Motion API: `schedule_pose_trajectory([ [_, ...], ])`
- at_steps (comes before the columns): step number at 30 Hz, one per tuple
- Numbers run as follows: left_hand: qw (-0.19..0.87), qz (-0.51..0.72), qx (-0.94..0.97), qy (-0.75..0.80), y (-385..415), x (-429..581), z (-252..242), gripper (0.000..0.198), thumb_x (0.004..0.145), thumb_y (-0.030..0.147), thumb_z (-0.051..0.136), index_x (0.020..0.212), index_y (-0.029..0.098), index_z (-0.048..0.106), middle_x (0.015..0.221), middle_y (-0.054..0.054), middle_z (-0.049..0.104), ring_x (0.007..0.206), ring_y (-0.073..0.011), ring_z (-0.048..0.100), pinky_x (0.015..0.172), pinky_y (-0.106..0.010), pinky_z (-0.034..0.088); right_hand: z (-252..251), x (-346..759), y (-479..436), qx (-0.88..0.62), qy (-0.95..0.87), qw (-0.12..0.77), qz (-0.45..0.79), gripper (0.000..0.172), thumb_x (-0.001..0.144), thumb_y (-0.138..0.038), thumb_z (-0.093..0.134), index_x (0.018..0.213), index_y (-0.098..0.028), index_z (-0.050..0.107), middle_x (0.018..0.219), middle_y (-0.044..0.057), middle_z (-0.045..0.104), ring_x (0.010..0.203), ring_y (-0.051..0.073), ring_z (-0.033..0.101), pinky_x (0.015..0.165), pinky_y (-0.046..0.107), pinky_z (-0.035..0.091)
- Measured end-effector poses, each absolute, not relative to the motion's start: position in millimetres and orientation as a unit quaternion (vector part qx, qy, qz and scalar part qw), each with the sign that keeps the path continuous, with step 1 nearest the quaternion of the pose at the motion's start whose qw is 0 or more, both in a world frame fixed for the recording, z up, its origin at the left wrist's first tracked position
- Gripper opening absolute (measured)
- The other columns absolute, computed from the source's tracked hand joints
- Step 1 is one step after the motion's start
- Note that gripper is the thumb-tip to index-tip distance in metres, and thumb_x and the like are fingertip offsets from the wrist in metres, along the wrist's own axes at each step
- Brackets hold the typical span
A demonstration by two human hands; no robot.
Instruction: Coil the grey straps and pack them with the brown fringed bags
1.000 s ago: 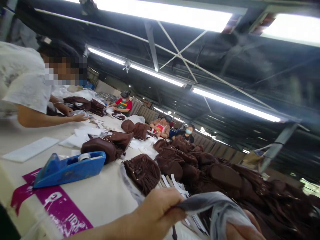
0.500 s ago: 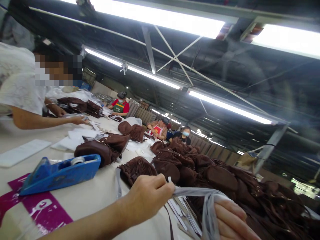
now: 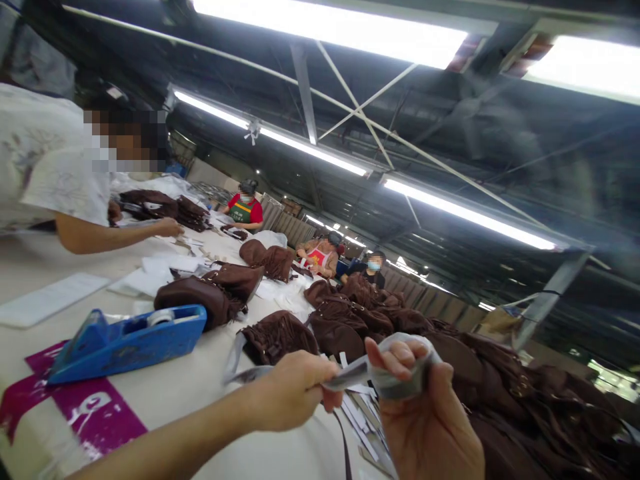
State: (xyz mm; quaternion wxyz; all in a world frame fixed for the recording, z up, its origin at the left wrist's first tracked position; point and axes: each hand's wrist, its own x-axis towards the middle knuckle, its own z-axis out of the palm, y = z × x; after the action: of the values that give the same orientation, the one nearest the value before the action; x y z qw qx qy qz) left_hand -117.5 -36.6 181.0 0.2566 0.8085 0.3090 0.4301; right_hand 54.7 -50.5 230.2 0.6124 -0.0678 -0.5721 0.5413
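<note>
Here, both hands [image 3: 293,392] [image 3: 427,427] closed on a grey strip [image 3: 400,386] (bare tabletop [image 3: 207,370] between left forearm [image 3: 193,427] and tape dispenser [image 3: 133,348]).

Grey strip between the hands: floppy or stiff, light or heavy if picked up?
Likely floppy: the grey strip curves around the fingers of the right hand. Probably light, since it looks thin and partly see-through. It may bunch easily, as it narrows towards the left hand's pinch.

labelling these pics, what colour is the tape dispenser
The tape dispenser is blue; it shows best in the head view.
</note>
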Motion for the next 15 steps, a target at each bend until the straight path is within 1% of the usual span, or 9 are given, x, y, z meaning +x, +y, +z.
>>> schedule_pose_trajectory([
  [2,0.377,0.400,0.796,0.254,-35.8,-126.4,189.7,0.025,0.063,0.002,0.038,0.061,0.018,0.059,0.064,0.002,0.059,0.068,-0.0130,0.055,0.070,-0.022,0.040,227.0,45.9,-43.4,-0.072,-0.638,0.646,0.413,0.019,0.091,-0.039,0.056,0.093,-0.023,0.065,0.085,-0.001,0.064,0.078,0.011,0.066,0.101,0.039,0.049],
  [4,0.449,0.359,0.790,0.211,-31.8,-133.7,195.1,0.022,0.059,0.006,0.040,0.056,0.018,0.058,0.061,0.001,0.058,0.067,-0.0141,0.054,0.071,-0.024,0.041,220.6,42.6,-33.8,-0.108,-0.717,0.635,0.266,0.018,0.094,-0.034,0.051,0.096,-0.023,0.065,0.091,0.002,0.068,0.089,0.015,0.067,0.098,0.039,0.050],
  [6,0.487,0.318,0.790,0.193,-22.1,-139.6,194.5,0.021,0.057,0.010,0.041,0.055,0.019,0.061,0.062,0.001,0.060,0.070,-0.0163,0.056,0.073,-0.026,0.041,211.1,44.6,-21.7,-0.168,-0.803,0.564,0.098,0.019,0.095,-0.029,0.048,0.104,-0.023,0.064,0.099,0.005,0.070,0.099,0.020,0.066,0.094,0.039,0.051],
  [8,0.522,0.269,0.786,0.194,-6.3,-144.1,188.6,0.020,0.057,0.015,0.045,0.057,0.020,0.064,0.063,0.000,0.063,0.073,-0.0194,0.059,0.070,-0.028,0.042,199.6,49.1,-8.8,-0.210,-0.865,0.452,-0.060,0.025,0.093,-0.026,0.048,0.114,-0.023,0.062,0.108,0.010,0.070,0.104,0.025,0.065,0.090,0.042,0.053],
  [10,0.558,0.218,0.775,0.200,13.2,-147.7,182.0,0.015,0.059,0.020,0.052,0.059,0.020,0.067,0.063,-0.002,0.065,0.070,-0.0223,0.061,0.063,-0.029,0.043,189.1,53.2,2.6,-0.205,-0.897,0.351,-0.174,0.032,0.092,-0.029,0.050,0.122,-0.021,0.057,0.114,0.014,0.068,0.104,0.029,0.065,0.085,0.045,0.055],
  [12,0.571,0.182,0.774,0.203,32.1,-150.6,181.2,0.011,0.058,0.023,0.060,0.062,0.019,0.070,0.065,-0.003,0.067,0.069,-0.0237,0.062,0.059,-0.030,0.044,183.5,54.9,12.0,-0.177,-0.909,0.278,-0.256,0.042,0.090,-0.038,0.052,0.126,-0.016,0.054,0.119,0.018,0.065,0.107,0.034,0.063,0.083,0.047,0.056],
  [13,0.570,0.170,0.778,0.203,40.1,-152.3,184.3,0.012,0.058,0.024,0.062,0.063,0.018,0.071,0.067,-0.004,0.068,0.071,-0.0242,0.063,0.060,-0.030,0.045,183.9,54.7,16.4,-0.161,-0.907,0.255,-0.295,0.044,0.089,-0.040,0.052,0.125,-0.014,0.055,0.118,0.020,0.065,0.106,0.035,0.062,0.082,0.048,0.055],
  [14,0.565,0.159,0.784,0.201,46.9,-154.4,189.7,0.013,0.059,0.024,0.062,0.066,0.017,0.071,0.068,-0.004,0.068,0.074,-0.0246,0.063,0.062,-0.029,0.046,186.9,54.0,20.8,-0.147,-0.901,0.238,-0.332,0.041,0.090,-0.038,0.049,0.122,-0.012,0.056,0.114,0.021,0.066,0.103,0.035,0.064,0.080,0.047,0.055],
  [15,0.559,0.145,0.792,0.197,52.4,-157.3,196.9,0.015,0.060,0.023,0.062,0.069,0.016,0.072,0.070,-0.004,0.069,0.078,-0.0249,0.064,0.064,-0.029,0.046,192.5,52.8,25.4,-0.137,-0.894,0.224,-0.364,0.035,0.092,-0.032,0.045,0.117,-0.012,0.059,0.105,0.020,0.069,0.094,0.032,0.066,0.076,0.045,0.055],
])
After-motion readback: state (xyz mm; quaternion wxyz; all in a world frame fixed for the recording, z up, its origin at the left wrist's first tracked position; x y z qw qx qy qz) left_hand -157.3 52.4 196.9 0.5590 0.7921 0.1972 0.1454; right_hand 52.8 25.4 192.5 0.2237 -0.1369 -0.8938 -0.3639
